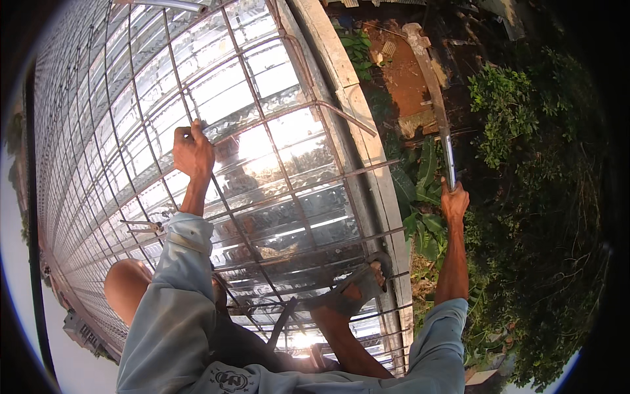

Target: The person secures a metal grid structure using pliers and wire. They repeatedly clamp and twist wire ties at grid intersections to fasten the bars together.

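My left hand (195,150) is closed around a thin steel bar of the rebar mesh (244,65), at its upper middle. Out past the slab's edge on the right, my right hand (455,200) is closed on the lower end of a silvery metal tube (449,154). The tube points up and away, in line with a long brown bar (430,79); whether the two are one piece, I cannot tell. Just left of my left cuff, a pair of pliers (144,226) rests on the mesh, its jaws partly hidden by the sleeve.
Shiny corrugated metal decking (289,154) lies beneath the mesh. A concrete edge (367,125) borders a drop to trees (502,105) and bare soil. Bent bar ends (357,121) stick out over it. My sandalled foot (354,289) stands near this edge. A metal pipe (164,4) lies far off.
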### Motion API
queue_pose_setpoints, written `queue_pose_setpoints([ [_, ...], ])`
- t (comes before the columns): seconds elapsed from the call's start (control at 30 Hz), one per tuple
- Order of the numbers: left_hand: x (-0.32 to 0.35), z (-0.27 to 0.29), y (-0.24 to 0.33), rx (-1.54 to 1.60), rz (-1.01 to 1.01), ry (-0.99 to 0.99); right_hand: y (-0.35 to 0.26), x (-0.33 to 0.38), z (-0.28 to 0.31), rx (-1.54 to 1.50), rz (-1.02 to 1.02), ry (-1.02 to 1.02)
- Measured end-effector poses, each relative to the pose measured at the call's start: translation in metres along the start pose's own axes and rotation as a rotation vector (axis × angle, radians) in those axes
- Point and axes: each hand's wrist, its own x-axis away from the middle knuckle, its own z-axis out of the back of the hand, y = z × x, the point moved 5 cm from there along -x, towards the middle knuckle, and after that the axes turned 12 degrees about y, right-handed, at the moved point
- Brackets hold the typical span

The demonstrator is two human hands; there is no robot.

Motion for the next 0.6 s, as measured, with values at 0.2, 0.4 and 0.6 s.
queue_pose_setpoints([
  [0.2, 0.009, -0.01, -0.004, 0.059, -0.073, 0.064, 0.155, 0.066, 0.06, 0.089, -0.087, 0.295],
  [0.4, 0.001, 0.0, -0.008, -0.093, -0.048, 0.023, 0.092, 0.15, 0.175, -0.21, -0.313, 0.097],
  [0.6, 0.005, -0.008, -0.001, -0.064, -0.066, -0.199, -0.055, 0.193, 0.212, -0.235, -0.236, -0.042],
])
